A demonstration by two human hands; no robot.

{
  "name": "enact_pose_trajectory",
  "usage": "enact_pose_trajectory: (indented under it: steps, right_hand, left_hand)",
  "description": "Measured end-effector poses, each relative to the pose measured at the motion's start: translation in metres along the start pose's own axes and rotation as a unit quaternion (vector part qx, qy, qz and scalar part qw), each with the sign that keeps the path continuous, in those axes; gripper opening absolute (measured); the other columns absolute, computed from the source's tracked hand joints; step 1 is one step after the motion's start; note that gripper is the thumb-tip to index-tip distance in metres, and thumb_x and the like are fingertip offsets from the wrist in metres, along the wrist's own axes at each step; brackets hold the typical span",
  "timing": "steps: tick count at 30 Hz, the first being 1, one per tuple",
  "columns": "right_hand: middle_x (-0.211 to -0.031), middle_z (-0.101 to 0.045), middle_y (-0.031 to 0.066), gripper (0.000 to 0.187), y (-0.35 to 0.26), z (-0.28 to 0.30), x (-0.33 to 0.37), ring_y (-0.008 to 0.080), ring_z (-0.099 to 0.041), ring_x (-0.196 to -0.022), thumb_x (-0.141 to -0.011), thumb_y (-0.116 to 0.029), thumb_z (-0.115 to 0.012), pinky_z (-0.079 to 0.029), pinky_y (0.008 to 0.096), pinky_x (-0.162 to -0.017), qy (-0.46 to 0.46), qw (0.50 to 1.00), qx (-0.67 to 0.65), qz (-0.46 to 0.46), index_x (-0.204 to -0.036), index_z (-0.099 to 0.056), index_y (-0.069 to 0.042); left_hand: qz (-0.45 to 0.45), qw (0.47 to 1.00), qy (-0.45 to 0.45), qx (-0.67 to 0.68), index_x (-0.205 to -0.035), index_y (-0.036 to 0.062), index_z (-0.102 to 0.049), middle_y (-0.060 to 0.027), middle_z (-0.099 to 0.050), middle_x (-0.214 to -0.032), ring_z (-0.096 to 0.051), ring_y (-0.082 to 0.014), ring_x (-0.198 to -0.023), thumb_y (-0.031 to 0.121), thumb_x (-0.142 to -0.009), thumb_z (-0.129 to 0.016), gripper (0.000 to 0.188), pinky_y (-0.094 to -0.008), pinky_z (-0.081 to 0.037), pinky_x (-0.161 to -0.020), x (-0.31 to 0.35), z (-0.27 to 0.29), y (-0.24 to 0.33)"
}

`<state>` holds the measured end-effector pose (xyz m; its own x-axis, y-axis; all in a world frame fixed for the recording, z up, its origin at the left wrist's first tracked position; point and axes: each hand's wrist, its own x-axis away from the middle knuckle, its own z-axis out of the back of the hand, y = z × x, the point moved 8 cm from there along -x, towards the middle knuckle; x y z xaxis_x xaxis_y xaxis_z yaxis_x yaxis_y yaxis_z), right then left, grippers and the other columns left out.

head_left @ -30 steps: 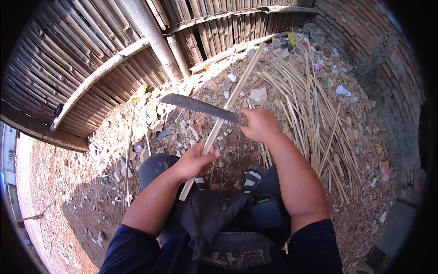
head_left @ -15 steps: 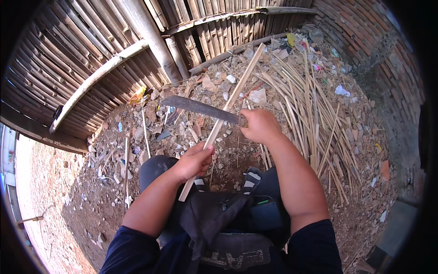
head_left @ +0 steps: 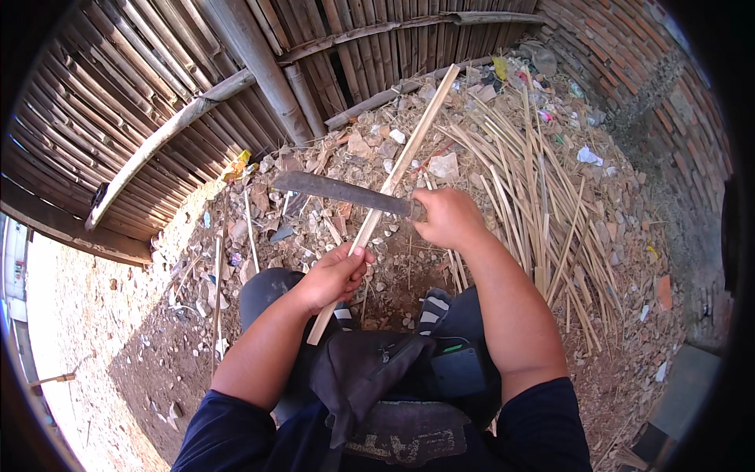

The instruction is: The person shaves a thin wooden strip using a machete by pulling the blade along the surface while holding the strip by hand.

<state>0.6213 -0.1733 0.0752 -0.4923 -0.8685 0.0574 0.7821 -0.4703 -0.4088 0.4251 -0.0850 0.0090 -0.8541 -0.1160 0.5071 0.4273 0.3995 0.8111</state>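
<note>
My left hand [head_left: 336, 277] is closed round the lower part of a long pale bamboo strip [head_left: 414, 151], which slants up and away to the right. In my right hand [head_left: 450, 217] is the handle of a machete [head_left: 340, 191]. Its dark, broad blade points left and crosses the strip above my left hand. Whether the edge bites into the strip I cannot tell. The lower end of the strip hangs over my lap, beside a dark bag [head_left: 370, 377].
Many split bamboo strips [head_left: 543, 204] lie in a heap on the right. Stones and litter cover the dirt around my striped footwear [head_left: 432, 311]. A bamboo fence [head_left: 157, 102] stands ahead and left, a brick wall [head_left: 629, 63] at right. Thin sticks [head_left: 219, 283] are on the left.
The machete blade has shifted slightly down along the strip, toward my left hand. The strip's far end has risen a little. Both hands keep their grip.
</note>
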Motion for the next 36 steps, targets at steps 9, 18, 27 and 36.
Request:
enact_pose_trajectory:
  steps: [9,18,27,36]
  right_hand:
    - [-0.089,-0.073,0.0162,0.038,0.008,0.005,0.002,0.0373,-0.071,-0.088,-0.078,-0.024,-0.076,-0.056,0.0499,-0.079,0.017,0.999,0.003,-0.032,-0.114,-0.072,-0.014]
    - [-0.092,-0.073,0.0183,0.042,0.015,0.005,0.004,0.0383,-0.071,-0.09,-0.079,-0.027,-0.078,-0.056,0.0495,-0.082,0.027,0.999,-0.007,-0.021,-0.119,-0.071,-0.014]
    - [-0.089,-0.072,0.0206,0.043,0.026,0.013,0.007,0.0401,-0.07,-0.087,-0.081,-0.037,-0.08,-0.055,0.0503,-0.077,0.024,0.998,-0.027,-0.053,-0.116,-0.072,-0.013]
    - [-0.087,-0.072,0.0177,0.036,0.006,0.005,0.006,0.0395,-0.07,-0.087,-0.078,-0.031,-0.079,-0.055,0.0502,-0.078,0.006,1.0,-0.025,0.01,-0.109,-0.072,-0.014]
  left_hand:
    - [0.003,0.999,-0.019,0.034,-0.11,0.0119,-0.055,0.0049,-0.036,-0.071,-0.032,-0.0058,-0.056,0.038,-0.112,-0.043,0.029,-0.0213,-0.029,-0.046,-0.003,0.001,-0.003]
    - [-0.011,1.0,0.021,0.001,-0.121,0.0132,-0.048,0.0037,-0.04,-0.071,-0.033,-0.0055,-0.051,0.034,-0.11,-0.05,0.024,-0.0222,-0.029,-0.042,0.0,0.001,0.006]
    - [-0.065,0.996,0.042,-0.051,-0.113,0.0112,-0.051,0.005,-0.047,-0.07,-0.04,-0.0052,-0.046,0.024,-0.104,-0.064,0.021,-0.0231,-0.032,-0.039,-0.002,0.004,0.013]
    - [-0.058,0.994,0.045,-0.075,-0.108,0.0097,-0.053,0.0042,-0.053,-0.068,-0.045,-0.0053,-0.047,0.03,-0.098,-0.072,0.03,-0.0238,-0.036,-0.043,-0.002,0.008,0.011]
